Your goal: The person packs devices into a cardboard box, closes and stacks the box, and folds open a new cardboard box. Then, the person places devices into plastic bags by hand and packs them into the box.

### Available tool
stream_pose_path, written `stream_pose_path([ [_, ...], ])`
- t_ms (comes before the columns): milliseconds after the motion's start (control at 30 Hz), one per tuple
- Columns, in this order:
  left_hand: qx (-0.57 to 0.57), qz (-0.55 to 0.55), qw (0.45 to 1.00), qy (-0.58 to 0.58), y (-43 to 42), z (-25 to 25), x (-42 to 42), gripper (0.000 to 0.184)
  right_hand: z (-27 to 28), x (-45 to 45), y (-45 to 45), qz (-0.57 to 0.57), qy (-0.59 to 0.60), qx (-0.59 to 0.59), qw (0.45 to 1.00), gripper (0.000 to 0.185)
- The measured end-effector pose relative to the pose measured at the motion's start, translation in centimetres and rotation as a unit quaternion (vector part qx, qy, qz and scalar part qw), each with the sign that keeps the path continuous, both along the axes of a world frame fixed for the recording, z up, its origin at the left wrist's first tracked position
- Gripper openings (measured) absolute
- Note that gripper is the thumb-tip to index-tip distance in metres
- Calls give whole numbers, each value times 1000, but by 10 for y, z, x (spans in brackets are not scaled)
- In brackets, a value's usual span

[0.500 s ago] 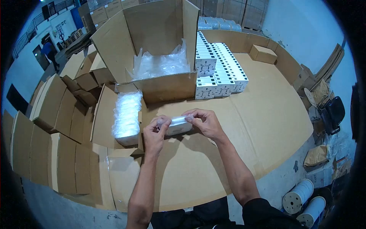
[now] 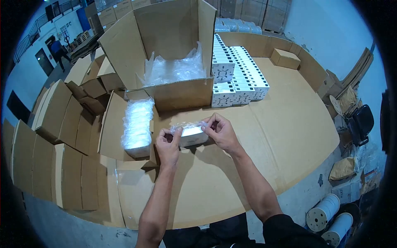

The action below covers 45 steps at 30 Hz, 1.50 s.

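A small white box (image 2: 193, 139) rests on the cardboard-covered table in front of me, with a clear plastic bag (image 2: 189, 124) about it. My left hand (image 2: 167, 149) pinches the bag at the box's left end, thumb against fingers. At the right end, my right hand (image 2: 223, 134) grips the plastic the same way. The crinkled film bunches along the far top edge of the box. Left of my hands, an open carton (image 2: 113, 128) holds a row of plastic-wrapped white boxes (image 2: 138, 126).
A tall open carton (image 2: 182, 95) with clear plastic bags (image 2: 175, 70) inside stands ahead. Beside it, white printed boxes (image 2: 242, 78) are stacked. A small brown box (image 2: 285, 58) sits far right. Several cartons (image 2: 62, 120) lie left; cable spools (image 2: 324, 211) stand on the floor.
The plastic between my hands has shifted from lying smooth over the box to bunching at its far edge. My hands have barely moved. A person in the far background has moved right.
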State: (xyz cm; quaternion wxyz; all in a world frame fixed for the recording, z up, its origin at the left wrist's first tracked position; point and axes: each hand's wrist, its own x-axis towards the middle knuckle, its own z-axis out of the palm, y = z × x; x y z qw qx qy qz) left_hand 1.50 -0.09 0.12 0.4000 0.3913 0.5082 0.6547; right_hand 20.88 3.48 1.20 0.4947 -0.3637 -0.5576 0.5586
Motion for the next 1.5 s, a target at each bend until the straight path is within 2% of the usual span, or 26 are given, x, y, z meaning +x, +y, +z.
stream_pose_path([
  [200, -10, -3, 1000, 0, 0, 2, 1, 23, 14, 7, -2, 17, 133, 72, 988, 18],
  [267, -14, -8, 1000, -10, -1, 3, 0, 23, 15, 14, -2, 71, 71, 92, 991, 22],
  [300, -15, -8, 1000, -10, 0, 3, 1, 23, 17, 15, -3, 71, 71, 92, 991, 22],
  [367, 4, -3, 1000, -18, 0, 3, 2, 23, 22, 17, -7, 89, -26, 64, 994, 20],
  [400, 4, -3, 1000, -18, 0, 2, 2, 23, 20, 17, -6, 89, -26, 64, 994, 20],
  [467, 4, -10, 1000, -16, 0, 2, 1, 20, 15, 16, -2, 79, -102, 89, 988, 20],
  [600, 74, 27, 997, -3, 0, 5, 9, 25, 24, 9, -10, 53, -105, 17, 993, 24],
  [667, 143, 98, 977, 123, -6, 12, 13, 38, 25, 7, -12, 43, -78, 1, 996, 26],
  [700, 143, 98, 977, 123, -8, 16, 11, 38, 24, 8, -11, 43, -78, 1, 996, 26],
  [733, 225, 122, 916, 310, -10, 19, 6, 35, 22, 9, -10, 45, -87, 5, 995, 27],
  [767, 296, 140, 813, 482, -12, 22, 3, 32, 20, 10, -8, 47, -96, 8, 994, 28],
  [800, 296, 140, 812, 483, -14, 23, 4, 32, 18, 10, -7, 48, -95, 8, 994, 28],
  [867, 275, 60, 796, 535, -20, 23, 8, 27, 17, 10, -6, 47, -108, 31, 993, 28],
  [900, 272, 61, 799, 532, -18, 22, 11, 21, 17, 11, -6, 47, -108, 32, 993, 28],
  [967, 273, 50, 806, 523, -16, 25, 11, 23, 18, 12, -4, 42, -140, 72, 987, 27],
  [1033, 273, 40, 812, 514, -14, 25, 10, 24, 21, 13, -5, 44, -128, 49, 990, 27],
  [1100, 240, -12, 863, 443, -12, 22, 6, 25, 25, 14, -7, 48, -115, 25, 992, 26],
  [1133, 240, -12, 864, 443, -12, 22, 5, 25, 26, 15, -8, 49, -109, 2, 993, 26],
  [1200, 169, -74, 927, 325, -12, 24, 3, 26, 27, 17, -8, 50, -104, -20, 993, 25],
  [1233, 169, -73, 927, 326, -11, 23, 2, 26, 27, 18, -7, 54, -121, -19, 991, 26],
  [1300, 80, -125, 964, 221, -8, 18, 0, 28, 25, 21, -4, 61, -137, -18, 989, 27],
  [1367, 96, -136, 967, 191, -3, 10, -3, 29, 17, 20, 0, 27, -183, 164, 969, 28],
  [1400, 117, -149, 970, 155, -2, 7, -3, 30, 21, 20, -2, 36, -182, 164, 969, 28],
  [1500, 81, -166, 974, 129, -1, -1, -5, 30, 44, 19, -9, 20, -315, 255, 914, 26],
])
